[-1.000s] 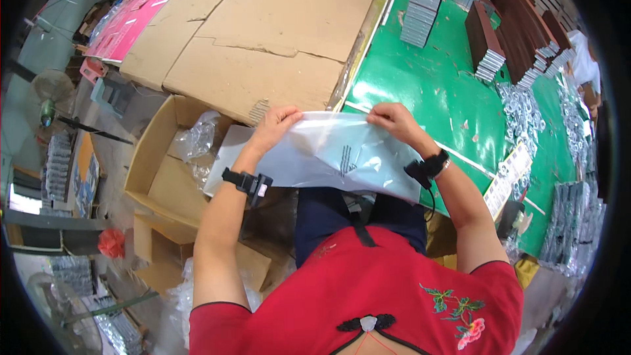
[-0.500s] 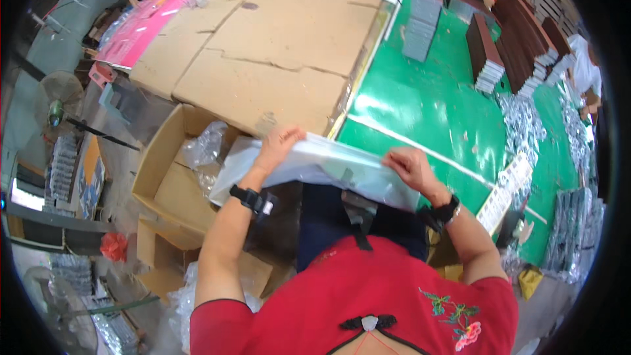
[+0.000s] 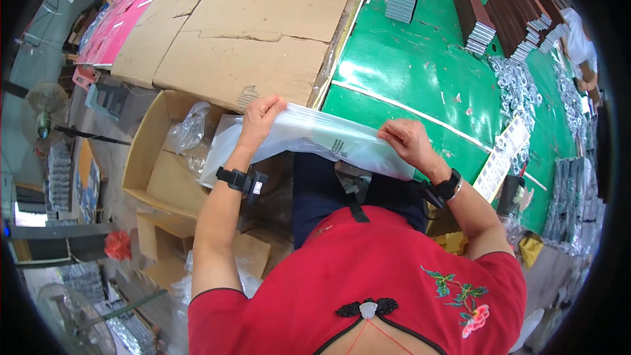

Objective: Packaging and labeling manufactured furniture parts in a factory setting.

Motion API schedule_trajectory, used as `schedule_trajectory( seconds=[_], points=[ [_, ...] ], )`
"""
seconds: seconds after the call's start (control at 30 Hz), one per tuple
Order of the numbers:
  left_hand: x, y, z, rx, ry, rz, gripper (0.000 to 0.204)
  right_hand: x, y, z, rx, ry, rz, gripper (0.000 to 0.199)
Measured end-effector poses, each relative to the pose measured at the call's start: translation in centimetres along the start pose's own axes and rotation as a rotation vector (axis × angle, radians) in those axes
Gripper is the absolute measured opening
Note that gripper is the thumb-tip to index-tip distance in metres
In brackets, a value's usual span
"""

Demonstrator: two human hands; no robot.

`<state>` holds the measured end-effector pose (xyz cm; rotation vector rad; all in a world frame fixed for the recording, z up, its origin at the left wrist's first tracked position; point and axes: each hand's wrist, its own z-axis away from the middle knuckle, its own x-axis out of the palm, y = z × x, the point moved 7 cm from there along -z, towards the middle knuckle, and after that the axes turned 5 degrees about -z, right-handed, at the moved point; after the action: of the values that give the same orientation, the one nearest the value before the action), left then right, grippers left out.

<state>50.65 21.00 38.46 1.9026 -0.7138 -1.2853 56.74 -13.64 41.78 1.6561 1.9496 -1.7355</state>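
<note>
A translucent whitish plastic bag [image 3: 315, 135] with small dark print stretches above my lap at the table's near edge. It looks layered along its top edge, but I cannot tell whether it is one bag or several. With bent fingers, my left hand [image 3: 261, 118] grips the upper edge near its left end. My right hand [image 3: 406, 141] pinches the edge at the right end, thumb against the fingers. The lower left part of the bag hangs beside an open cardboard box [image 3: 158, 181].
Crumpled clear plastic [image 3: 190, 128] lies in the box. Ahead, flattened cardboard [image 3: 263, 20] covers the table's left part; the right part is a green surface [image 3: 420, 79]. Stacks of dark brown pieces [image 3: 470, 16], small clear packets [image 3: 516, 89] and a printed sheet [image 3: 503, 158] lie at right.
The view has tilted and shifted, so the table sits higher and farther left in the picture. Both hands keep hold of the bag, and its print shows more clearly.
</note>
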Motion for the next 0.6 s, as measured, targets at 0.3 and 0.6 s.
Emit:
schedule_trajectory(
  seconds=[0.3, 0.6],
  points=[
    [-11.8, 3.6, -1.8, -0.114, 0.271, -0.392, 0.029, -11.5, 8.0, 4.7, 0.547, 0.334, -0.331, 0.021],
    [14.5, 16.8, -0.5, 0.123, -0.197, 0.114, 0.044, -3.7, 3.7, -0.3, 0.507, 0.172, -0.857, 0.019]
  ],
)
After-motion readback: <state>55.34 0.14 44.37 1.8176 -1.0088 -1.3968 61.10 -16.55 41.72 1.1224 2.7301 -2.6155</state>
